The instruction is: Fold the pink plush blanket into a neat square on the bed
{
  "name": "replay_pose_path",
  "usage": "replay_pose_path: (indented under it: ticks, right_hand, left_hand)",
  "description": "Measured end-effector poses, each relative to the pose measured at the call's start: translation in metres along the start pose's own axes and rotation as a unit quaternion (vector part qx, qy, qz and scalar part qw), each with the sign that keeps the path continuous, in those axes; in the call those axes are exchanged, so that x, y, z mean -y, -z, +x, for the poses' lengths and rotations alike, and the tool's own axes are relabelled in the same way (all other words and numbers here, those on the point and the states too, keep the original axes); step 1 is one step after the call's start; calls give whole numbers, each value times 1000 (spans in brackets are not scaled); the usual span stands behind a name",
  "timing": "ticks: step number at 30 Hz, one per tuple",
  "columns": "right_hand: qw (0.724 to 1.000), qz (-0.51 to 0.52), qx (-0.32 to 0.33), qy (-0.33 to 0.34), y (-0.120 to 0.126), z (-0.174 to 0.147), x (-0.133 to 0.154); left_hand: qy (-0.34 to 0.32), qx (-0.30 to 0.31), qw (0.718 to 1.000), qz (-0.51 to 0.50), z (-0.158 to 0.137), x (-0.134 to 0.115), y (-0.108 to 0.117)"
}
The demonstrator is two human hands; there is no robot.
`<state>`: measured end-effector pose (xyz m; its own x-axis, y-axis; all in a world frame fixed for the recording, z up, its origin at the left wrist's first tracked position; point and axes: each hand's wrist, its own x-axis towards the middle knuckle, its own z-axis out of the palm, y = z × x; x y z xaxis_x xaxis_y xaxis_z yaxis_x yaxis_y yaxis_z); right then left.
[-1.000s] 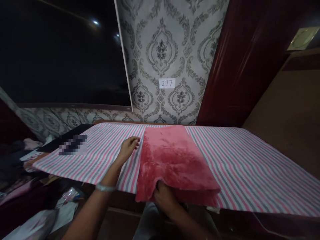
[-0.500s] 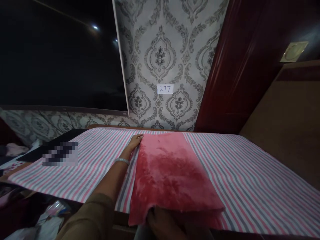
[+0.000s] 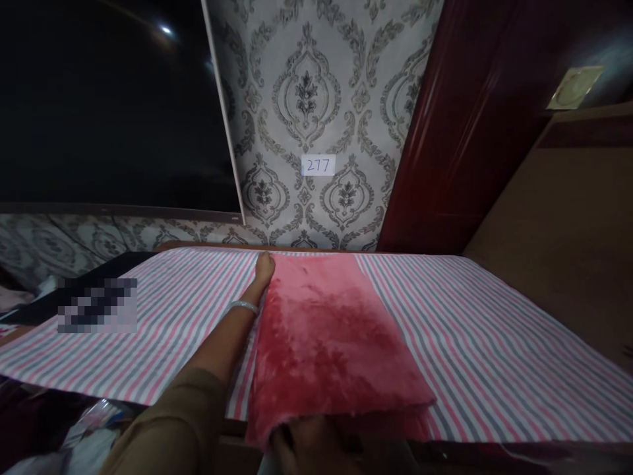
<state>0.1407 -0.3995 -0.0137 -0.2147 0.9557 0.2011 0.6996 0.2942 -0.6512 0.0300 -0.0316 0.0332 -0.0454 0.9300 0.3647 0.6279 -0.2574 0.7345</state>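
Note:
A folded pink and red plush cloth (image 3: pixel 341 330) lies lengthwise on a striped pink, grey and white cloth (image 3: pixel 475 343), its near end reaching the front edge. My left hand (image 3: pixel 266 265) is closed at the plush cloth's far left corner, with a pale bracelet on the wrist. Down at the near end, my right hand (image 3: pixel 311 443) is closed on the front edge. It sits in shadow, with part of it under the fold. The near end shows more than one layer, and its left corner droops.
The striped cloth covers a table against a patterned wall with a "277" label (image 3: pixel 318 165). A large dark screen (image 3: pixel 109 119) stands at the left. A brown panel (image 3: pixel 564 218) borders the right side. Below the left front are jumbled items (image 3: pixel 89 435), including clear plastic.
My left hand's fingers have curled in at the far corner, where they lay more outstretched before. The right hand stays at the near edge. The whole view has shifted slightly.

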Motion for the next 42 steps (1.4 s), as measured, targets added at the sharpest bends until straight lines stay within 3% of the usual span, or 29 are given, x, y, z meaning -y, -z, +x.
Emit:
replay_pose_path:
  ticks: [2, 7, 13, 17, 22, 25, 27, 29, 32, 36, 39, 42]
  right_hand:
    - [999, -15, -11, 40, -4, -3, -1]
    - [998, -3, -5, 56, -1, -3, -5]
    - [995, -61, -77, 10, 0, -19, -16]
    - [971, -166, -173, -24, 12, -34, -43]
    - [932, -254, -259, -9, 46, -46, -77]
    - [938, -190, -287, -35, 58, -53, -87]
    - [947, -85, -306, -42, 61, -58, -91]
    - [935, 51, -344, -72, 61, -63, -92]
    - [862, 305, -376, -153, 69, -66, -87]
    - [689, 627, -322, -167, 94, -61, -76]
    - [589, 732, -295, -173, 109, -56, -74]
    - [520, 773, -283, -230, 112, -53, -78]
  left_hand:
    - [22, 8, 999, 28, 4, -3, -4]
    - [46, 64, 994, 76, -3, 0, 3]
    - [20, 122, 986, 109, -17, 3, 31]
    - [-48, 121, 980, 151, -13, -19, 34]
    - [-120, 164, 955, 214, -10, -62, 14]
    - [-151, 209, 934, 249, -6, -88, -6]
    - [-170, 242, 917, 266, -2, -105, -19]
    - [-186, 271, 901, 283, 2, -121, -31]
    - [-206, 304, 878, 307, 6, -144, -47]
    - [-219, 325, 859, 329, 6, -165, -67]
    - [-216, 327, 855, 340, 5, -174, -81]
    - [-209, 323, 855, 349, 6, -182, -92]
